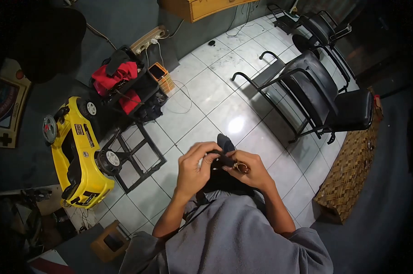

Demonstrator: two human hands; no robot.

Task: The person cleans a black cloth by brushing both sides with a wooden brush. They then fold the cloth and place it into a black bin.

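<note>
Both hands raised before chest, left hand (195, 169) fingers curled on one black object (224, 153), right hand (252, 171) fingers pinched a small brown piece (241, 167), two black chairs (325, 96) beyond.

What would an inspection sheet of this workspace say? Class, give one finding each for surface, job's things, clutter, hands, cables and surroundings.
Surface: white tiled floor, no bench.
Job's things: small dark object held in both hands; kind unclear.
Clutter: yellow toy car, red cloth on a stand, woven mat.
Hands: left hand and right hand close together on the object.
Cables: power strip with leads on floor.
Surroundings: black chairs.
</note>
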